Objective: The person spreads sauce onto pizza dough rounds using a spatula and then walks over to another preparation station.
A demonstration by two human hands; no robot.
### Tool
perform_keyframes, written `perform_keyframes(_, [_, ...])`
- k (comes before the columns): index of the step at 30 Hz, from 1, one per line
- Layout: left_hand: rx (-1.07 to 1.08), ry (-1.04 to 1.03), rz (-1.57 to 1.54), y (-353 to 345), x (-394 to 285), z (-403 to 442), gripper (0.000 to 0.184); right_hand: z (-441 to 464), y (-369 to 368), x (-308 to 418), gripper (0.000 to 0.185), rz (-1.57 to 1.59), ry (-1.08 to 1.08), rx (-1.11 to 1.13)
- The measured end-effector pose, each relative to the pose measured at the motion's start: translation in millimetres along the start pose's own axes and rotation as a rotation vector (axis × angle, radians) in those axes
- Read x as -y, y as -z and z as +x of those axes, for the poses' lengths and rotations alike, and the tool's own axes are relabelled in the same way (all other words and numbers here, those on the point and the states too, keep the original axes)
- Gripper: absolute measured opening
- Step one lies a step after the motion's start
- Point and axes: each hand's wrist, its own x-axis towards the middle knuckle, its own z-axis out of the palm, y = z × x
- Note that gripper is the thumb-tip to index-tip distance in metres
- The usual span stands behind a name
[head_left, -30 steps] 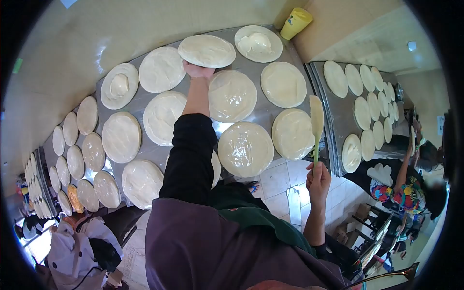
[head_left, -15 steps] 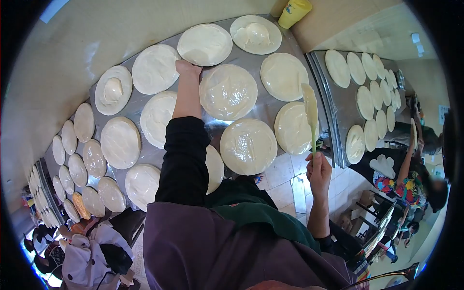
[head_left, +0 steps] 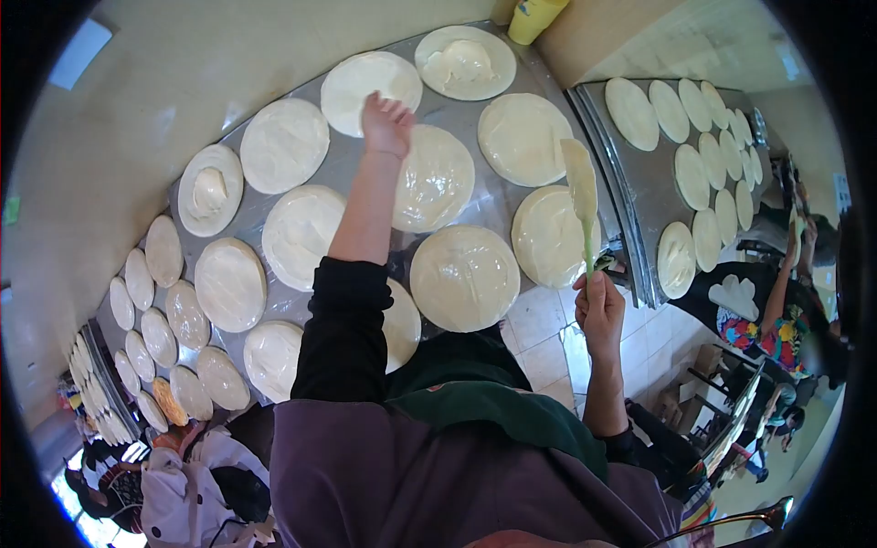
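Several pale round discs lie on a metal table. My left hand (head_left: 387,125) is raised over them, fingers apart and holding nothing, in front of a smooth disc (head_left: 358,87) at the back and beside a glossy disc (head_left: 434,178). My right hand (head_left: 601,310) grips the thin green handle of a spatula (head_left: 581,183). Its long blade, coated in something creamy, points away from me, overlapping the edge of a disc (head_left: 548,236) in view. At the back, one disc (head_left: 466,62) carries a creamy mound; another mounded disc (head_left: 210,190) is at the left.
A yellow cup (head_left: 536,18) stands at the table's back corner. To the right is a second metal table (head_left: 630,173) with several discs. More discs lie at the far left. People are at the right (head_left: 786,310) and at the lower left (head_left: 201,484).
My left hand has let go of the back disc, which now lies flat on the table, and has lifted away from it. My right hand still has the spatula.
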Motion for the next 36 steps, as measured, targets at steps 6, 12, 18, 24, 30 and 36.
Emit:
perform_keyframes(6, [-0.059,0.32,0.054,-59.5,78.0,73.2,0.053,-7.6,20.8,5.4,0.038,0.059,-0.037,-0.102])
perform_keyframes(12, [-0.006,0.259,-0.196,-83.6,82.7,67.8,0.04,-27.8,51.2,-1.2,0.039,0.08,-0.061,-0.224])
perform_keyframes(18, [0.055,-0.136,-0.041,-89.2,113.5,96.8,0.054,-39.8,68.0,-10.7,0.039,0.112,-0.096,-0.297])
perform_keyframes(24, [0.25,-0.308,-0.016,-118.2,98.8,69.9,0.064,-52.0,78.3,-14.6,0.036,0.082,-0.066,-0.373])
perform_keyframes(30, [0.322,-0.362,0.021,-130.7,70.4,51.1,0.055,-57.3,91.1,-14.2,0.036,0.163,-0.026,-0.272])
perform_keyframes(36, [0.711,-0.078,-0.015,-121.3,26.7,12.7,0.058,-59.1,97.6,-16.9,0.037,0.208,0.037,-0.219])
